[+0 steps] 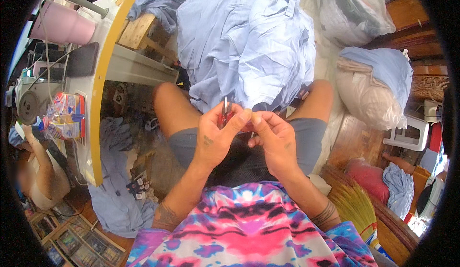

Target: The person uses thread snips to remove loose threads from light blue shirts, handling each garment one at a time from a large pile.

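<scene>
Both of my hands meet in front of my lap, thumbs almost touching. My left hand is closed, with small red-handled scissors held in its fingers, their blades pointing up and away. Close beside it, my right hand is closed in a pinch, fingertips against those of the left. Whatever sits between the fingertips is too small to make out. Just beyond the hands, a big heap of light blue cloth rests between my knees, its near edge reaching my fingers.
On the left, a yellow-edged table carries a pink tumbler, a dark phone and a colourful packet. Another person sits beyond it. Rightward are plastic bags, a bundle, a white stool and a broom.
</scene>
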A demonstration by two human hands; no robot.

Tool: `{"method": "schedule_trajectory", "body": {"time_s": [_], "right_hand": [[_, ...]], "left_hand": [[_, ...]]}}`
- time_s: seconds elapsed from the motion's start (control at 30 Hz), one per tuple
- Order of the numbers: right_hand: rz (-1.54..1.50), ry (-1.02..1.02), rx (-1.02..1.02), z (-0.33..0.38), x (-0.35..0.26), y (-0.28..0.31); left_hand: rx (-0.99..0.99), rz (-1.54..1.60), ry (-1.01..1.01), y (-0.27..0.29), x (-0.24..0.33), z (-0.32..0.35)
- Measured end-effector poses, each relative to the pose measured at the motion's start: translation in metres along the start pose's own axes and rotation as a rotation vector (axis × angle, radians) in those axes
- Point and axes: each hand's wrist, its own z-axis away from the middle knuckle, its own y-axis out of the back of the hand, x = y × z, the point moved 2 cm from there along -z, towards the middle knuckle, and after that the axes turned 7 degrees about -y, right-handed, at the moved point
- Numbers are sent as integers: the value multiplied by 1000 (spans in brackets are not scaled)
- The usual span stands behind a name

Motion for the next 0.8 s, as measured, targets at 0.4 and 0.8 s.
{"method": "schedule_trajectory", "body": {"time_s": [0.4,0.8], "right_hand": [[-121,-87,10,-1,5,0],[-124,-73,59,4,17,-12]], "left_hand": [[-15,63,53,5,-13,0],[201,-101,-108,-6,-9,14]]}}
